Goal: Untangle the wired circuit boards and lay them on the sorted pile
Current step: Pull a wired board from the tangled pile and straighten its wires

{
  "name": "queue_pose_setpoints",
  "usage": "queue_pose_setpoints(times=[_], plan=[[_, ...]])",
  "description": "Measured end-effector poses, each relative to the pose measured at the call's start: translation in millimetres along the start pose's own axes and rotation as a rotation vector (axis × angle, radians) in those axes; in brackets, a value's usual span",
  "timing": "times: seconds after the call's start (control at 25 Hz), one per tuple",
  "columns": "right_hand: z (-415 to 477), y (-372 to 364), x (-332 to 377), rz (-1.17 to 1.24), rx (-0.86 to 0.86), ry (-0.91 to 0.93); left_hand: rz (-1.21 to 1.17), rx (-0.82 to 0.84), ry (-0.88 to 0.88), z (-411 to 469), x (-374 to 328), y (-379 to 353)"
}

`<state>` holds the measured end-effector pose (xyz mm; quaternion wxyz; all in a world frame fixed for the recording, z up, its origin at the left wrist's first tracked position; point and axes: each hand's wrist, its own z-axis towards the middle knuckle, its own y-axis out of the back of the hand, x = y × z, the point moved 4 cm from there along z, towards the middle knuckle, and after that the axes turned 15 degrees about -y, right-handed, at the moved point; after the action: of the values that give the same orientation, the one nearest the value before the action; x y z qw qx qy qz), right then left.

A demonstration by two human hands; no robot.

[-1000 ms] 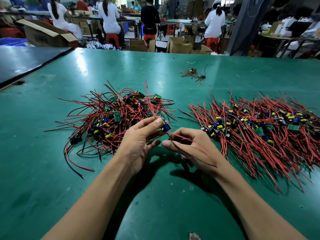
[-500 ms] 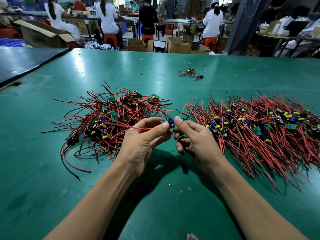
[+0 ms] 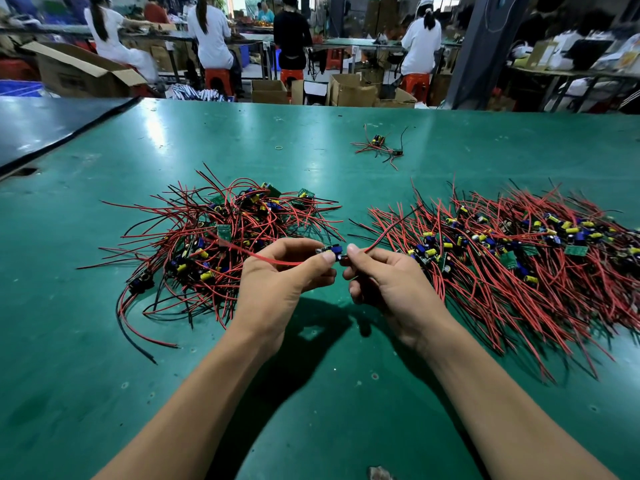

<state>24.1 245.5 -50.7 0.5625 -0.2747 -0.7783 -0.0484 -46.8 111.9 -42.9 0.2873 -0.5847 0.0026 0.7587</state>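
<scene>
Green table [image 3: 311, 393]: both hands [image 3: 277, 282] pinch one circuit board [image 3: 330, 250].

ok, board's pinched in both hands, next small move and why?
Probably carry the board right onto the sorted pile. Both hands, left and right, hold it above the table, and its red leads seem clear of the tangled pile.

One small circuit board [image 3: 330, 251] with blue parts is hanging mid-air, red wires trailing; the tangled heap [image 3: 221, 244] is lying left, the sorted pile [image 3: 519, 258] spreading right.
</scene>
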Motion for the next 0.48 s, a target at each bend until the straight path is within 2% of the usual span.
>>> queue_pose_setpoints(times=[0.16, 0.36, 0.48], plan=[[1, -1, 1, 0.043, 0.026, 0.025, -0.109, -0.055, 0.086, 0, 2, -1], [3, 11, 8, 0.179, 0.055, -0.017, -0.255, 0.208, 0.238, -3, 4, -7], [2, 14, 10, 0.121, 0.118, -0.039, -0.34, 0.238, 0.329, -3, 7, -9]])
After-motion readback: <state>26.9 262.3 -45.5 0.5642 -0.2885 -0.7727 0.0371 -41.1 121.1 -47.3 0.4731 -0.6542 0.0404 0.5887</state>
